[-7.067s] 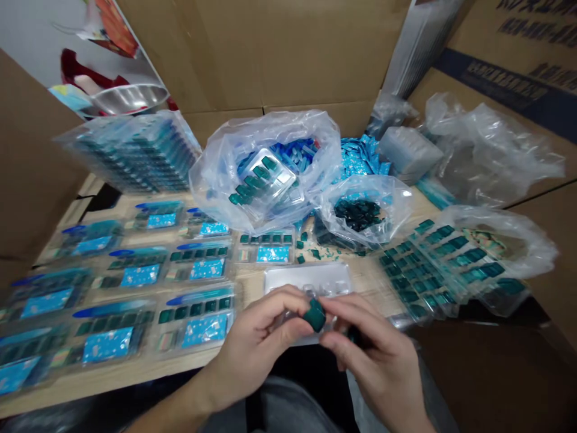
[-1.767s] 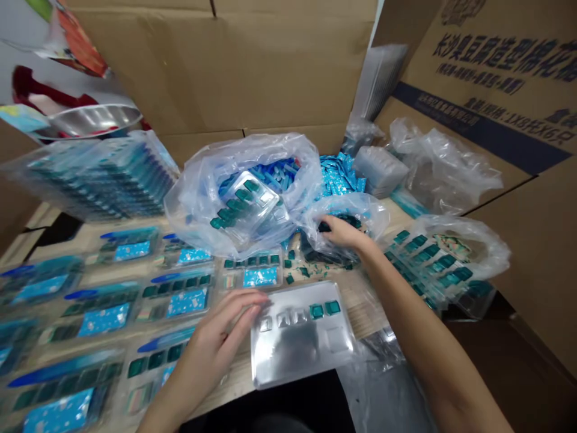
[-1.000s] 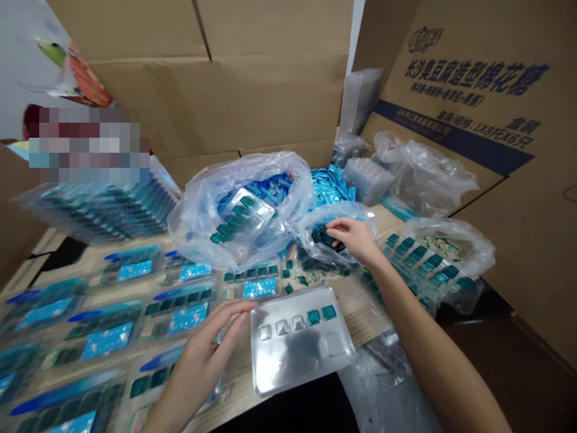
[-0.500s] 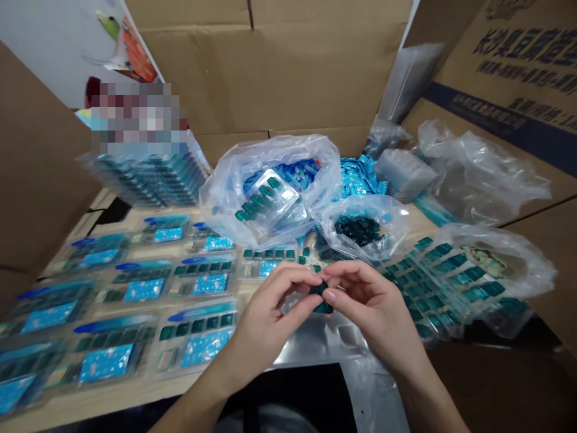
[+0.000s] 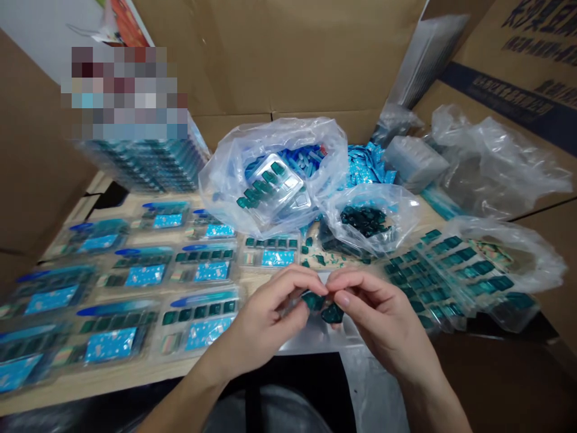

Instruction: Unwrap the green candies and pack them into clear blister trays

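My left hand [image 5: 273, 313] pinches a small dark green glossy piece [image 5: 312, 300] between thumb and fingers. Close beside it, my right hand [image 5: 376, 307] grips another dark green piece [image 5: 332, 313]. The fingertips of both hands nearly meet, and the exact kind of the pieces is unclear. Under the hands lies a clear plastic tray [image 5: 300, 343] near the table's front edge. A few loose green pieces [image 5: 321, 260] and crumbs lie just beyond the fingers. Behind them, an open clear bag [image 5: 396, 207] holds many dark green pieces [image 5: 364, 220].
Filled clear packs with blue packets [image 5: 210, 332] cover the left of the table [image 5: 252, 282]. A tall stack of packs [image 5: 148, 165] stands behind. A large bag [image 5: 225, 162] sits at the back. Trays of green pieces [image 5: 424, 282] overlap on the right, near cardboard boxes [image 5: 527, 54].
My hands have drawn slightly apart, and two separate green pieces now show where one dark clump was held. The whole view has shifted a little.
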Demonstrator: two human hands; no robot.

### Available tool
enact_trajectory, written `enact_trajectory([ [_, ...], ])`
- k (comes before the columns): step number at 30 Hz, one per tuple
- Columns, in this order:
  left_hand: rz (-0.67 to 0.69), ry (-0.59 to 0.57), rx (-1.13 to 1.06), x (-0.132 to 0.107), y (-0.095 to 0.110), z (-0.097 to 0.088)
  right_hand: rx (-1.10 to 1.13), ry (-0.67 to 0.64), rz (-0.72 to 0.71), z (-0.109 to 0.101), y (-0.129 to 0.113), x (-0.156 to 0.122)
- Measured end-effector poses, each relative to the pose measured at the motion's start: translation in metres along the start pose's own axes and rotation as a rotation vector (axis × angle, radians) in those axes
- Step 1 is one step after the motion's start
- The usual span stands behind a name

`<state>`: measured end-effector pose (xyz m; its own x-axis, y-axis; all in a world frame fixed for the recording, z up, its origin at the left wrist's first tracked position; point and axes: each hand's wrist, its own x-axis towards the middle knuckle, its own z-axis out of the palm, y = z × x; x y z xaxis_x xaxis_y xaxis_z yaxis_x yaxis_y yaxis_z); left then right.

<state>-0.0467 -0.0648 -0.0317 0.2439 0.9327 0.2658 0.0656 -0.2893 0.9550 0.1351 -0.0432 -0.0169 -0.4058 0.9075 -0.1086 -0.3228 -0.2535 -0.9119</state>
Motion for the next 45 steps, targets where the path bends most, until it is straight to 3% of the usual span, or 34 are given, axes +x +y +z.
enact_trajectory([
  [4, 0.060, 0.111, 0.124, -0.001, -0.004, 0.002, 0.225, 0.061, 0.158, 0.003, 0.005, 0.006],
  [8, 0.257, 0.168, 0.335, 0.001, -0.010, 0.003, 0.303, 0.044, 0.262, 0.002, 0.015, 0.006],
  [12, 0.371, 0.169, 0.573, 0.000, -0.012, 0.010, 0.049, 0.044, 0.226, -0.002, 0.023, 0.002],
  [17, 0.312, 0.084, 0.573, -0.009, -0.016, 0.016, -0.243, 0.100, 0.171, -0.008, 0.020, -0.003],
  [21, 0.256, 0.169, 0.480, -0.006, -0.023, 0.003, -0.719, 0.168, -0.088, -0.021, 0.012, -0.003],
  [24, 0.217, 0.264, 0.494, 0.014, -0.030, -0.009, -1.070, 0.096, -0.276, -0.030, 0.009, 0.001],
  [31, 0.107, -0.076, 0.621, 0.061, -0.049, -0.004, -1.409, -0.132, -0.383, -0.021, 0.005, 0.006],
  [37, 0.050, -0.146, 0.641, 0.059, -0.053, -0.001, -1.741, -0.232, -0.383, -0.011, 0.018, 0.011],
  [40, 0.028, -0.095, 0.615, 0.052, -0.049, -0.006, -1.528, -0.165, -0.268, -0.013, 0.015, 0.011],
  [45, 0.178, 0.026, 0.486, 0.027, -0.032, -0.009, -0.500, 0.022, 0.028, -0.020, 0.004, 0.000],
])
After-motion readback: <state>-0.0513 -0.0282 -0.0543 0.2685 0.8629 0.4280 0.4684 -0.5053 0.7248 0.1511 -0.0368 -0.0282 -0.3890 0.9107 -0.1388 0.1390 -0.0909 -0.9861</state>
